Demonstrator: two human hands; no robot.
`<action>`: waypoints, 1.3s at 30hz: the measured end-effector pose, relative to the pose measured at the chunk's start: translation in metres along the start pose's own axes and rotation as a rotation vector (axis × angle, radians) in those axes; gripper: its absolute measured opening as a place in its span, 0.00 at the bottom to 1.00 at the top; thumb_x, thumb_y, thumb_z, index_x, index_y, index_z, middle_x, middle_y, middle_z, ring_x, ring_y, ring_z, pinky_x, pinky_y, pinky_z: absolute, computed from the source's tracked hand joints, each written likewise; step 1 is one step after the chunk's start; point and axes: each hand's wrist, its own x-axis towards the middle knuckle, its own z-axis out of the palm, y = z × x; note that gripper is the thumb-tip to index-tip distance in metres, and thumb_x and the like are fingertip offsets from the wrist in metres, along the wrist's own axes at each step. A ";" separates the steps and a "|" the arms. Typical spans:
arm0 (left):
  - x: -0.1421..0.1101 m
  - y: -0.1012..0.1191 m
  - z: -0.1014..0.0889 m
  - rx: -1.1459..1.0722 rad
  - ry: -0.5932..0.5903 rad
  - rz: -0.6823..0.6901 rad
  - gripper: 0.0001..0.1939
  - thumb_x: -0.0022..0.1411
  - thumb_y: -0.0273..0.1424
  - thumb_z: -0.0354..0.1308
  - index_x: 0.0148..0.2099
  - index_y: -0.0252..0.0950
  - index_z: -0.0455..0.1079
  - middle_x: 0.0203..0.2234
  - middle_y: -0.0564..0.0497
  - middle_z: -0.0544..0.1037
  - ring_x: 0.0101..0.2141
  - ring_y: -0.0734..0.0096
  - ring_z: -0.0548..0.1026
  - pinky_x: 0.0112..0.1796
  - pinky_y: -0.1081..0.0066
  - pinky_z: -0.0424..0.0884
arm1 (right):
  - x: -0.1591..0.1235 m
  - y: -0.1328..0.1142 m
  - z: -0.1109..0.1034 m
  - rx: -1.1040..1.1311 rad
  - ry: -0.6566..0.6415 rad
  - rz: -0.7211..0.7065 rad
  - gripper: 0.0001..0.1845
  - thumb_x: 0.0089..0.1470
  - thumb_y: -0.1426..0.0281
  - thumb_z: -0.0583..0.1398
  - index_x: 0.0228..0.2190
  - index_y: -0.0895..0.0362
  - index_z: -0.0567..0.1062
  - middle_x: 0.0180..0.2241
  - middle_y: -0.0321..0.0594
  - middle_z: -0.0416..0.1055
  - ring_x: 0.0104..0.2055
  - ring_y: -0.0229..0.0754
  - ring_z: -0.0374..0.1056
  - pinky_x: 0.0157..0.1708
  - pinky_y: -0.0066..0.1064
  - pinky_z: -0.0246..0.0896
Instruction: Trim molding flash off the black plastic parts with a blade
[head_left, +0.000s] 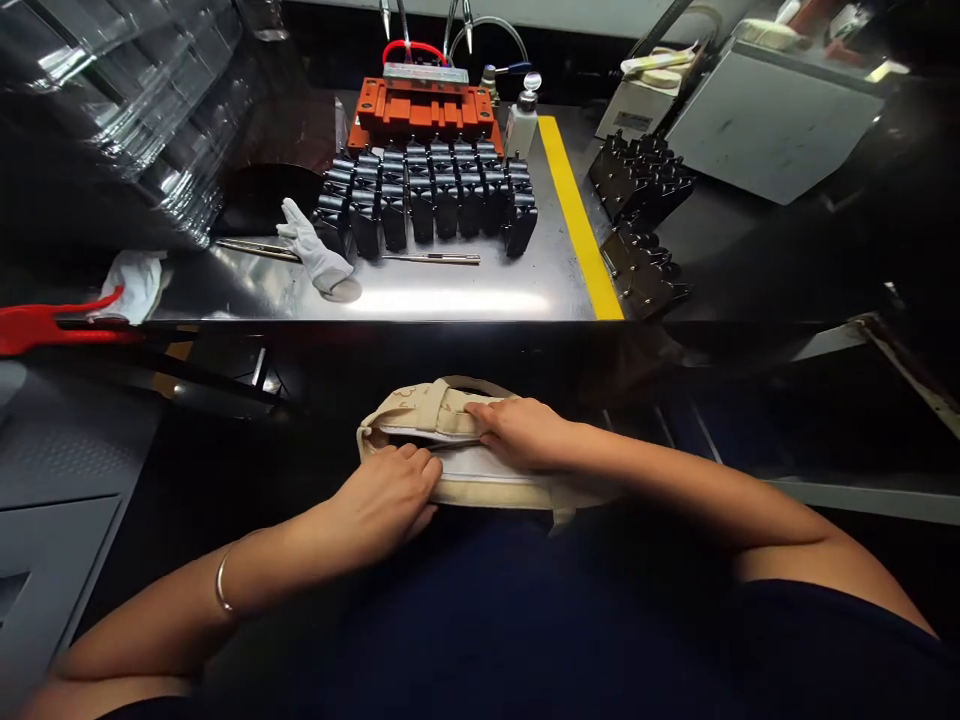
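Observation:
A beige cloth bag [495, 493] with a white lining and brown markings lies across my lap, its mouth spread apart. My left hand [394, 495] is closed over the near rim at the bag's left end, fingertips curled into the opening. On the far rim, my right hand [525, 432] pinches the fabric near a strap, with the thumb toward the inside. The bag's contents are too dark to make out.
Beyond the bag runs a metal workbench [450, 300] with rows of black parts [424, 195], an orange fixture [427, 105], a white glove [311, 250] and a slim metal tool [431, 259]. More black parts [641, 180] sit right of the yellow tape [574, 215]. Clear plastic trays [150, 110] are stacked left.

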 end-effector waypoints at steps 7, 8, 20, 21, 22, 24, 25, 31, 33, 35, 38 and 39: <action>0.044 0.007 0.031 -0.008 -0.020 -0.072 0.16 0.61 0.19 0.44 0.47 0.26 0.69 0.38 0.37 0.77 0.39 0.54 0.75 0.37 0.60 0.70 | -0.001 0.001 -0.003 -0.121 0.164 0.040 0.23 0.62 0.67 0.53 0.57 0.60 0.60 0.47 0.52 0.70 0.46 0.49 0.69 0.38 0.34 0.63; 0.044 0.006 0.033 -0.015 -0.033 -0.050 0.14 0.62 0.19 0.44 0.43 0.28 0.70 0.36 0.39 0.77 0.39 0.55 0.75 0.37 0.61 0.70 | -0.002 0.001 0.003 -0.158 0.167 0.012 0.28 0.61 0.64 0.55 0.58 0.61 0.57 0.48 0.53 0.69 0.48 0.51 0.67 0.39 0.35 0.64; 0.008 0.001 0.057 -0.090 -0.163 0.338 0.10 0.62 0.23 0.49 0.32 0.34 0.71 0.30 0.47 0.76 0.34 0.61 0.74 0.35 0.66 0.68 | 0.020 0.017 0.005 -0.199 0.089 0.142 0.13 0.58 0.74 0.53 0.45 0.61 0.68 0.38 0.51 0.75 0.38 0.49 0.73 0.33 0.32 0.60; 0.004 -0.001 0.055 -0.132 -0.180 0.331 0.10 0.61 0.23 0.49 0.32 0.34 0.71 0.31 0.46 0.76 0.35 0.60 0.74 0.37 0.66 0.69 | 0.017 0.015 -0.001 -0.202 0.122 0.162 0.13 0.57 0.74 0.54 0.45 0.61 0.68 0.38 0.51 0.75 0.38 0.49 0.72 0.32 0.32 0.60; 0.002 -0.002 0.052 -0.188 -0.182 0.319 0.09 0.60 0.23 0.50 0.33 0.34 0.72 0.33 0.45 0.76 0.37 0.60 0.74 0.39 0.66 0.69 | 0.013 0.011 -0.005 -0.209 0.168 0.160 0.14 0.57 0.74 0.54 0.46 0.61 0.68 0.40 0.52 0.74 0.39 0.49 0.71 0.33 0.33 0.60; -0.001 -0.004 0.047 -0.317 -0.158 0.287 0.10 0.58 0.23 0.51 0.41 0.32 0.72 0.43 0.42 0.76 0.44 0.57 0.74 0.44 0.65 0.69 | 0.003 0.000 -0.005 -0.227 0.284 0.044 0.15 0.59 0.76 0.53 0.48 0.61 0.67 0.46 0.55 0.71 0.43 0.49 0.68 0.36 0.35 0.61; -0.001 -0.004 0.045 -0.379 -0.144 0.276 0.15 0.58 0.25 0.52 0.47 0.31 0.71 0.49 0.40 0.73 0.48 0.55 0.72 0.47 0.64 0.68 | -0.001 -0.007 -0.002 -0.231 0.327 -0.072 0.16 0.60 0.76 0.51 0.49 0.61 0.67 0.49 0.55 0.69 0.46 0.49 0.66 0.39 0.36 0.61; 0.017 0.001 0.040 -0.457 -0.233 0.307 0.27 0.58 0.29 0.53 0.60 0.28 0.62 0.52 0.34 0.73 0.50 0.49 0.73 0.48 0.59 0.69 | 0.002 -0.030 0.033 -0.137 -0.217 -0.423 0.12 0.62 0.73 0.53 0.42 0.59 0.75 0.38 0.43 0.77 0.38 0.41 0.71 0.35 0.29 0.61; 0.021 0.004 0.042 -0.423 -0.237 0.313 0.29 0.57 0.27 0.53 0.62 0.28 0.60 0.54 0.33 0.71 0.50 0.49 0.73 0.49 0.59 0.69 | 0.005 -0.030 0.039 -0.191 -0.279 -0.263 0.15 0.61 0.74 0.53 0.47 0.63 0.73 0.38 0.49 0.77 0.36 0.44 0.74 0.33 0.31 0.62; 0.020 0.006 0.042 -0.415 -0.225 0.315 0.34 0.57 0.24 0.52 0.66 0.27 0.54 0.56 0.32 0.69 0.51 0.50 0.73 0.50 0.59 0.69 | 0.002 -0.028 0.038 -0.243 -0.223 -0.157 0.23 0.60 0.71 0.55 0.54 0.70 0.67 0.41 0.57 0.76 0.39 0.50 0.74 0.35 0.33 0.64; 0.015 0.003 0.036 -0.421 -0.237 0.297 0.37 0.57 0.26 0.53 0.68 0.26 0.49 0.54 0.32 0.72 0.49 0.51 0.75 0.47 0.62 0.70 | -0.007 -0.028 0.030 -0.284 -0.164 -0.088 0.37 0.55 0.61 0.62 0.57 0.74 0.62 0.45 0.61 0.74 0.45 0.54 0.73 0.40 0.35 0.66; 0.014 0.000 0.031 -0.427 -0.238 0.286 0.37 0.57 0.28 0.54 0.68 0.27 0.51 0.52 0.33 0.74 0.47 0.51 0.76 0.45 0.63 0.71 | -0.009 -0.028 0.028 -0.296 -0.159 -0.076 0.39 0.53 0.59 0.63 0.57 0.74 0.63 0.45 0.61 0.74 0.45 0.54 0.73 0.41 0.34 0.66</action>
